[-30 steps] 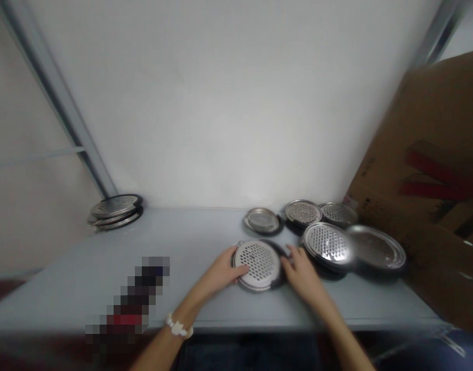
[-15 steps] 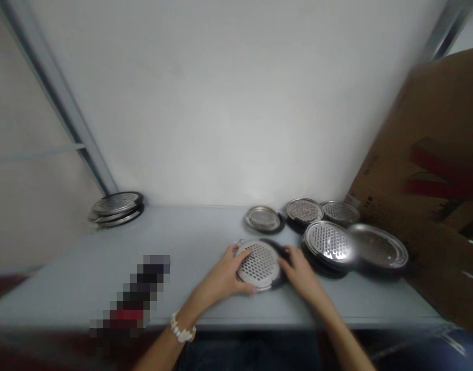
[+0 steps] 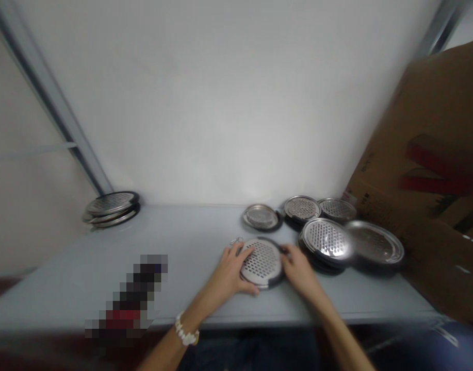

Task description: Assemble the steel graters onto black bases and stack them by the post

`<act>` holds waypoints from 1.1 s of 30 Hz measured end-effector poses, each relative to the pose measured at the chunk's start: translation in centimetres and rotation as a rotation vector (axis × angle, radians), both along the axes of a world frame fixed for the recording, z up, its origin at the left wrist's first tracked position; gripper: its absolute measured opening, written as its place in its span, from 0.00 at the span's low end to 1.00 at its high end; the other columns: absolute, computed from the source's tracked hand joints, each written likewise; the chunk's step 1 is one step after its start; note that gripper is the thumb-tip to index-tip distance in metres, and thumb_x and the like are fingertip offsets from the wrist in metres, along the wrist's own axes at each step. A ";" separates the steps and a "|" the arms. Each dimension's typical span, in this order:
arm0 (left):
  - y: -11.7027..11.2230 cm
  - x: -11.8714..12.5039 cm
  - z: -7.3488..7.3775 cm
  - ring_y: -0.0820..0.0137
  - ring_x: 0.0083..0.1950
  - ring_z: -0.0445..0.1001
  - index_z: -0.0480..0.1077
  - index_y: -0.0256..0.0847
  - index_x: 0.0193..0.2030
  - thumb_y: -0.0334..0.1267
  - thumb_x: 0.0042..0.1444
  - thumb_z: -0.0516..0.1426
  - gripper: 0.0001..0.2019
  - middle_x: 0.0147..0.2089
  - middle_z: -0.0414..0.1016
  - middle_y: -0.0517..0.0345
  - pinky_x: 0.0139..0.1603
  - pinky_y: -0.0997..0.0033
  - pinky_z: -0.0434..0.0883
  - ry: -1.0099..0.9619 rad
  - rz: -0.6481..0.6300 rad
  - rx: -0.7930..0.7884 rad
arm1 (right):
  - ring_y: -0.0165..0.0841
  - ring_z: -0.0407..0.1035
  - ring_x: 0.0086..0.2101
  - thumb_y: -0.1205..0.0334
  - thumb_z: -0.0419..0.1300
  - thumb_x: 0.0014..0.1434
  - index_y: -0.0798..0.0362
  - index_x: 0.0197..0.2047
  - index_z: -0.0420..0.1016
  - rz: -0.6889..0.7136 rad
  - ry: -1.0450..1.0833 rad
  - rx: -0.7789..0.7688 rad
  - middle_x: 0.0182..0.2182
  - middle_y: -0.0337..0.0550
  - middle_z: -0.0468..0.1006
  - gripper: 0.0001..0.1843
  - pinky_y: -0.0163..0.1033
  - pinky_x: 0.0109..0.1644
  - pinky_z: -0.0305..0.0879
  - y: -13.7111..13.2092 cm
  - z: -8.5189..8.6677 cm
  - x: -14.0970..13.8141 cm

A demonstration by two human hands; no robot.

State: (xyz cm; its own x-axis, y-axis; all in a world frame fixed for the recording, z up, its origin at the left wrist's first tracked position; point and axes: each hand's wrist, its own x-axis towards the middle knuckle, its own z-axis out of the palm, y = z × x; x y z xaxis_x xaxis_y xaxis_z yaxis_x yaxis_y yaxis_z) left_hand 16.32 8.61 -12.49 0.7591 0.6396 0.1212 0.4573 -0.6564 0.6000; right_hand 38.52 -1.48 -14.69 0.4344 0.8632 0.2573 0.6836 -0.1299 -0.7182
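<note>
A round metal grater (image 3: 261,264) with a perforated face and black edging lies nearly flat in front of me. My left hand (image 3: 233,270) clasps its left side, the thumb along the near rim and the fingers over the perforated face. On the opposite side, my right hand (image 3: 298,265) pinches the black edge with bent fingers. A small wire loop (image 3: 236,240) shows beyond my left fingertips. Close to the right of my right hand stands a stack of round graters (image 3: 326,239), the top one with a shiny slotted face.
More round graters (image 3: 302,208) and a larger one (image 3: 375,243) lie on the right of the grey table (image 3: 182,247). One round piece (image 3: 261,217) sits behind my hands. A tilted stack (image 3: 112,206) stands far left. A cardboard box (image 3: 425,206) borders the right side.
The view has shifted slightly. My left fingers sit a little further over the grater's face, and more of its black far rim shows. Both hands still hold it.
</note>
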 end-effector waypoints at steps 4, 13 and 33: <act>1.3 -1.3 0.7 0.46 0.71 0.61 0.68 0.45 0.67 0.51 0.34 0.76 0.50 0.71 0.64 0.39 0.73 0.47 0.54 -0.094 -0.063 -0.113 | 0.40 0.76 0.47 0.66 0.51 0.61 0.52 0.46 0.77 0.008 0.050 0.010 0.45 0.49 0.82 0.15 0.45 0.56 0.68 0.1 0.2 0.4; 1.9 -1.1 0.8 0.49 0.62 0.73 0.74 0.43 0.62 0.40 0.29 0.77 0.47 0.62 0.76 0.43 0.67 0.53 0.64 -0.238 0.015 -0.264 | 0.42 0.75 0.49 0.68 0.48 0.63 0.54 0.48 0.79 -0.062 0.007 0.014 0.45 0.53 0.81 0.19 0.45 0.56 0.67 0.4 -0.5 -0.4; 0.5 -0.2 1.0 0.46 0.63 0.72 0.77 0.43 0.59 0.44 0.30 0.77 0.43 0.64 0.74 0.40 0.67 0.51 0.65 -0.131 0.075 -0.144 | 0.43 0.74 0.47 0.69 0.48 0.63 0.53 0.47 0.77 -0.081 -0.030 -0.018 0.44 0.52 0.80 0.18 0.42 0.52 0.65 0.1 -0.2 -0.9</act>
State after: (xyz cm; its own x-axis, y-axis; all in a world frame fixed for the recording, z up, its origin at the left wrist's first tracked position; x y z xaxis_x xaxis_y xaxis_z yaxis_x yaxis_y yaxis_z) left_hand 16.07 9.14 -11.50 0.6927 0.7114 0.1188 0.4137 -0.5269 0.7425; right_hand 37.67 -1.38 -14.87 0.4951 0.8302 0.2561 0.6916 -0.1982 -0.6945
